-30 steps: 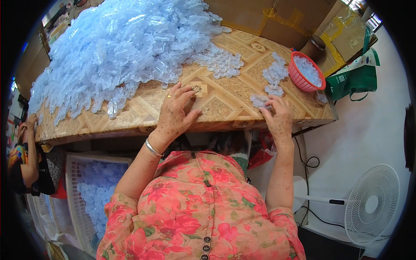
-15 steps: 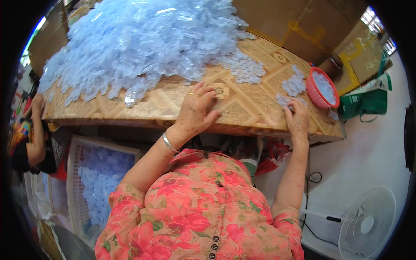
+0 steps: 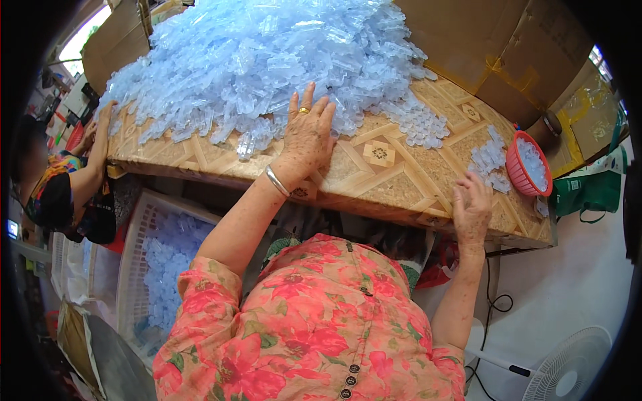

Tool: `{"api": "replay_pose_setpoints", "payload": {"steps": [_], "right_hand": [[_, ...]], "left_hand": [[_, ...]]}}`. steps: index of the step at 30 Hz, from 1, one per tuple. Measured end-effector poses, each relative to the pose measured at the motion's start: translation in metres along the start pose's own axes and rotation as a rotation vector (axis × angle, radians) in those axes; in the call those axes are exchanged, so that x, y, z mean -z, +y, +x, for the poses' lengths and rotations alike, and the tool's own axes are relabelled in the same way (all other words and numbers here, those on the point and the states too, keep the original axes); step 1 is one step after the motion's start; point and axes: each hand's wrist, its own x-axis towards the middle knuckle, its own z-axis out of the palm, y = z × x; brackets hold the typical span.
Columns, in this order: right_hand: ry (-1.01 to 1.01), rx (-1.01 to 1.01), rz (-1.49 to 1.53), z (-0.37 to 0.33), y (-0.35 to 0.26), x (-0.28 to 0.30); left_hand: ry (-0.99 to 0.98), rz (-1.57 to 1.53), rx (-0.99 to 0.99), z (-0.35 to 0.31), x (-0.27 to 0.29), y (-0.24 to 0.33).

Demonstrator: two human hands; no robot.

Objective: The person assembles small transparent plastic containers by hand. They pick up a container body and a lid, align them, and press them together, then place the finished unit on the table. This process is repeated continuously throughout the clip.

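A big heap of clear, bluish plastic pieces (image 3: 267, 60) covers the far part of the table. My left hand (image 3: 307, 137), with a ring and a bracelet, reaches to the heap's near edge, its fingers spread and nothing seen in them. Over the table's right front edge is my right hand (image 3: 473, 210), fingers loosely bent and apart. Just beyond its fingertips lies a small group of the clear pieces (image 3: 489, 160). A red plastic basket (image 3: 515, 172) holding more pieces stands right of that group. A flat patch of pieces (image 3: 421, 123) spreads from the heap's right side.
The wood-patterned tabletop (image 3: 354, 184) ends close before me. Cardboard boxes (image 3: 495, 40) stand behind it. A white crate (image 3: 134, 274) of pieces sits below left, near another person (image 3: 50, 180). A green bag (image 3: 588, 190) and a white fan (image 3: 568, 374) are at right.
My left hand has moved forward to the heap and spread its fingers. My right hand has drawn back slightly from the small group, its fingers loosening. The view has shifted.
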Motion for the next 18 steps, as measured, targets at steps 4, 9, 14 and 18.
{"api": "replay_pose_setpoints", "payload": {"steps": [4, 9, 14, 18], "right_hand": [[-0.043, 0.102, 0.061, 0.0, -0.032, 0.0], [-0.105, 0.163, 0.151, 0.003, -0.056, -0.008], [-0.168, 0.208, 0.196, -0.001, -0.071, -0.016], [-0.189, 0.202, 0.208, -0.005, -0.073, -0.018]], "left_hand": [[0.015, -0.048, -0.054, -0.005, 0.0, 0.003], [-0.034, -0.137, -0.05, -0.009, 0.003, 0.009], [-0.102, -0.049, -0.034, 0.018, 0.007, 0.01], [-0.318, 0.046, -0.132, 0.026, 0.003, 0.008]]}}
